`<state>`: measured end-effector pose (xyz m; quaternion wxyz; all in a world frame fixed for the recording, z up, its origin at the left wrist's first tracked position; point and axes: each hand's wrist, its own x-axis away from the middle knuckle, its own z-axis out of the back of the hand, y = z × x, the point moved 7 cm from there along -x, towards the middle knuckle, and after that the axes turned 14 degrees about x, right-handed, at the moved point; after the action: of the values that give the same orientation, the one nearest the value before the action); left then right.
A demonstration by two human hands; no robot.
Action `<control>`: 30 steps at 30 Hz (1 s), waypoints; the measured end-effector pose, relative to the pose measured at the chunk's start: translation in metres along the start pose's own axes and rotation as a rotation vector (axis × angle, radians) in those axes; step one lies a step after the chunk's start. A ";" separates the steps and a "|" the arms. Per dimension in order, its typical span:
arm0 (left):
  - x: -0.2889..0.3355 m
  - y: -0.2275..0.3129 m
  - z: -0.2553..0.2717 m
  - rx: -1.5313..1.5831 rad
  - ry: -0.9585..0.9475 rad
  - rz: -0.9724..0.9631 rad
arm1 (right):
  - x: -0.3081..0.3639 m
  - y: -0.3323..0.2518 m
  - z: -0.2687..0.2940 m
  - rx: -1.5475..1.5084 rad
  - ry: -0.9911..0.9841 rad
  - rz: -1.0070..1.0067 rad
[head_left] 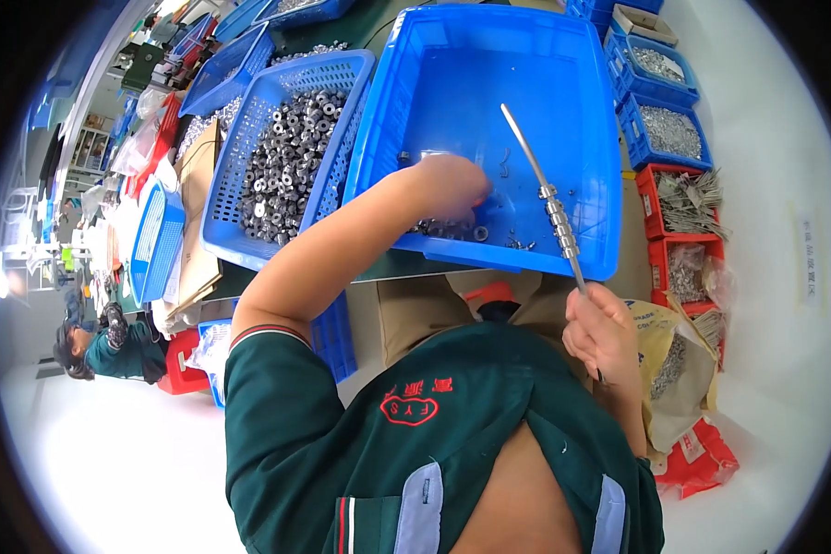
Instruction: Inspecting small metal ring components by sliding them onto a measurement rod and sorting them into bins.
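Note:
My right hand (604, 331) is closed round the lower end of a thin metal rod (522, 138), tilted up and to the left over the right side of a large blue bin (605, 185). Several shiny ring-shaped metal parts (560, 222) sit threaded on the rod's middle. Inside the bin, near its front wall, my left hand (451, 185) reaches down, its fingers smeared by motion. Around that hand lie small dark metal rings (479, 234), partly hidden by the forearm. Thin bent scraps (504, 162) rest on the bin floor.
Left of the bin stands a blue perforated basket (222, 198) heaped with dark metal rings (295, 152). Blue boxes (667, 129) and red boxes (651, 198) of metal parts line the right. A yellow bag (660, 323) is near my right arm. Another person (125, 351) is at far left.

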<state>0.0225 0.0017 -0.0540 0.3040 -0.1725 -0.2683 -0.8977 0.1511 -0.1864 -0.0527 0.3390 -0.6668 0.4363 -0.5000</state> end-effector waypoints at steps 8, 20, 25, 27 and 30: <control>0.003 -0.035 0.045 1.132 0.262 -0.040 | 0.002 0.004 0.003 -0.013 -0.021 0.027; 0.012 -0.033 0.058 2.015 0.220 -0.368 | 0.006 -0.003 -0.012 0.015 -0.107 0.038; 0.016 -0.030 0.061 1.942 0.246 -0.385 | 0.008 -0.007 -0.013 0.059 -0.097 0.033; 0.016 -0.033 0.062 1.870 0.272 -0.371 | 0.011 -0.007 -0.014 0.094 -0.082 0.020; 0.019 -0.024 0.055 1.755 0.185 -0.358 | 0.012 -0.006 -0.013 0.147 -0.068 -0.016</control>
<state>0.0009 0.0417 -0.0104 0.2023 0.2388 -0.8547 -0.4141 0.1419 -0.1949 -0.0397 0.3979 -0.6601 0.3813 -0.5104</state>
